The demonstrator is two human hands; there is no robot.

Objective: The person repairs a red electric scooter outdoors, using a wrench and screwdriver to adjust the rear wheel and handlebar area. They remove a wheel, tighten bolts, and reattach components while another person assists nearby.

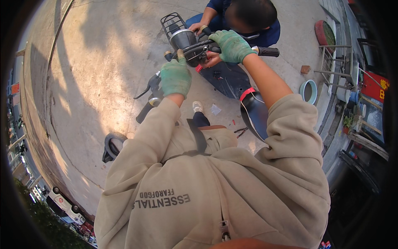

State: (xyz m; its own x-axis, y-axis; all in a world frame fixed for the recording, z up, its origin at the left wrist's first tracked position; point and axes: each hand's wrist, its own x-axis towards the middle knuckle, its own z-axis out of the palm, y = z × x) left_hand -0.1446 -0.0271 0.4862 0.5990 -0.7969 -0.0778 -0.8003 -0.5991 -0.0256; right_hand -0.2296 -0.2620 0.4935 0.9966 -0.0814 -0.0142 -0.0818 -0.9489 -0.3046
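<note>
An electric scooter (222, 79) stands before me, its round headlight (183, 40) at the far end. My right hand (233, 46), in a green glove, has its fingers closed round the end of a black curved tube or cable bundle (198, 45) behind the headlight. My left hand (175, 78), gloved likewise, is closed at the near left of the headlight, thumb and finger reaching to the same black part; what it grips is partly hidden. Left of it lie the brake lever (143, 91) and left handlebar grip (145, 111). The right handlebar grip (268, 51) sticks out past my right hand.
A co-worker (253, 20) crouches across the scooter, both hands at the headlight area. The black seat (253, 112) is at my right. A black tyre-like ring (114, 145) lies on the concrete at left. A blue basin (308, 91), brick (305, 69) and metal rack (336, 66) stand right.
</note>
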